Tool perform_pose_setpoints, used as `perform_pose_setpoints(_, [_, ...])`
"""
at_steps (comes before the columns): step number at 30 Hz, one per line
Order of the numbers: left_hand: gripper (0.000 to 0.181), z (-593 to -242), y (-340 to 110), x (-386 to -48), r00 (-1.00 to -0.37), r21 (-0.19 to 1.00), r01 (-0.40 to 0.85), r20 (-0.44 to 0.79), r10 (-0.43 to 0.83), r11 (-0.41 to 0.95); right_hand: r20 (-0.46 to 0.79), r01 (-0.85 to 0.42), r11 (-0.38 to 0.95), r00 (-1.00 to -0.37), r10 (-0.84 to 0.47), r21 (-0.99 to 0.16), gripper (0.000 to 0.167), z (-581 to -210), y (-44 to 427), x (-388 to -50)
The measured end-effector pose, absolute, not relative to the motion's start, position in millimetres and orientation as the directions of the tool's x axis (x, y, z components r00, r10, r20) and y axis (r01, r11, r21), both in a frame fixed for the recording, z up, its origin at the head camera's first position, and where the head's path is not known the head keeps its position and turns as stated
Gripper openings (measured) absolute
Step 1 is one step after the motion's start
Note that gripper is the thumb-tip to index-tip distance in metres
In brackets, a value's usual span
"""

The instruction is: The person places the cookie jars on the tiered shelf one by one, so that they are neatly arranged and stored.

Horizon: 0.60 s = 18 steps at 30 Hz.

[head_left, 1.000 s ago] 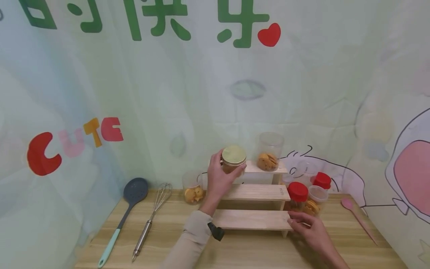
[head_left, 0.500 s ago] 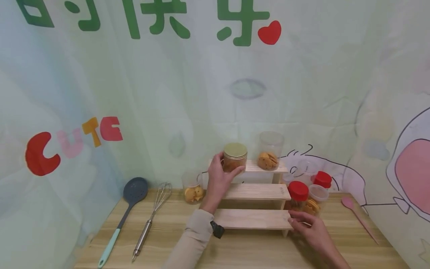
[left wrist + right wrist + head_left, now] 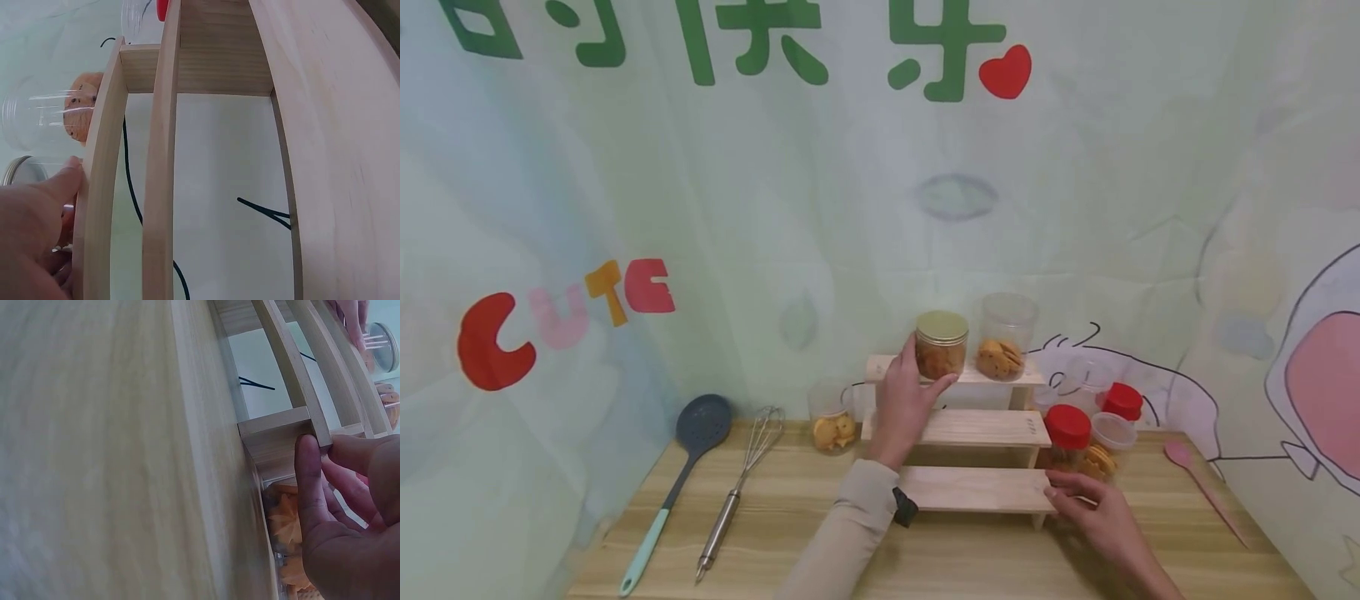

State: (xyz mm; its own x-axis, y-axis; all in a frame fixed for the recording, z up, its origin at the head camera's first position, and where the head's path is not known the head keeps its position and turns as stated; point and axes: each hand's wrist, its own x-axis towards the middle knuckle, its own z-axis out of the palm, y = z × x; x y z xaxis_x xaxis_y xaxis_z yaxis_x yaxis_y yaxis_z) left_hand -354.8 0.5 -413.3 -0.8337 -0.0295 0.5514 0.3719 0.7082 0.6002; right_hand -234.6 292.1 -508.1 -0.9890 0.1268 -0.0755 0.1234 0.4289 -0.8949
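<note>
My left hand grips a gold-lidded jar of cookies from its left side, at the top step of a three-step wooden shelf. In the left wrist view, that hand has its thumb at the step's edge, the jar partly hidden behind it. A clear jar of cookies stands just right of the gold-lidded one. My right hand pinches the right end of the lowest step between thumb and fingers.
Left of the shelf are a clear cookie jar, a whisk and a slotted ladle. Right of it stand several jars, one with a red lid, and a pink spoon. A printed curtain hangs behind.
The gold-lidded jar, in my left hand, has moved rightward, closer to the clear jar, and its side now shows more. My right hand stays at the lowest step's end.
</note>
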Motion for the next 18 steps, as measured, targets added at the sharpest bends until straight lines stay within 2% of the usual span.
perform_pose_setpoints(6, [0.099,-412.3,4.1,-355.6,-0.819,0.541,0.348,0.572,-0.032,0.766,-0.066,0.113,0.421,-0.990,0.124,-0.900,0.047,-506.8,290.3,-233.7])
perform_pose_setpoints(18, [0.098,-413.7,4.3,-356.9,-0.815,0.526,0.373,0.580,-0.002,0.764,-0.081,0.125,0.424,-0.989,0.122,-0.897,0.049,-508.4,291.4,-234.0])
